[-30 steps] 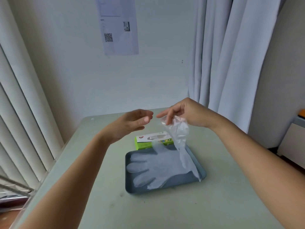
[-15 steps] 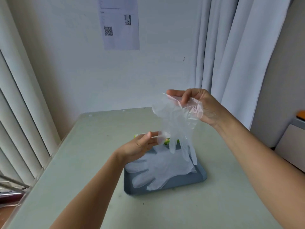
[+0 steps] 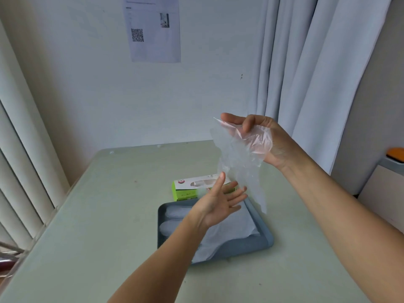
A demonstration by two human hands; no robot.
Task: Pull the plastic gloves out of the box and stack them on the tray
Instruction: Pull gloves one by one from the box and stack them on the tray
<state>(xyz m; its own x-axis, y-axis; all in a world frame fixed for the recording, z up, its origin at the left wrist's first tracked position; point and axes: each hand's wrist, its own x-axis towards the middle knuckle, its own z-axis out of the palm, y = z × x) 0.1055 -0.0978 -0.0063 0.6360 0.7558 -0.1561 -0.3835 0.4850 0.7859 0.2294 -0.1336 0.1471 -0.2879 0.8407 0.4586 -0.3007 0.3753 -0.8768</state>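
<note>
My right hand is raised above the table and pinches the cuff of a clear plastic glove, which hangs down crumpled. My left hand is lower, palm up with fingers spread, just left of the glove's dangling fingers and holding nothing. Below the hands a grey-blue tray carries flat plastic gloves. The green and white glove box lies just behind the tray, partly hidden by my left hand.
The pale green table reaches to the wall. Vertical blinds hang on the left, curtains on the right. A paper sheet with a QR code is on the wall. A low cabinet stands at far right.
My right hand has lifted the glove higher, away from the box. My left hand dropped lower, pinched the glove's lower part, then let go and opened flat.
</note>
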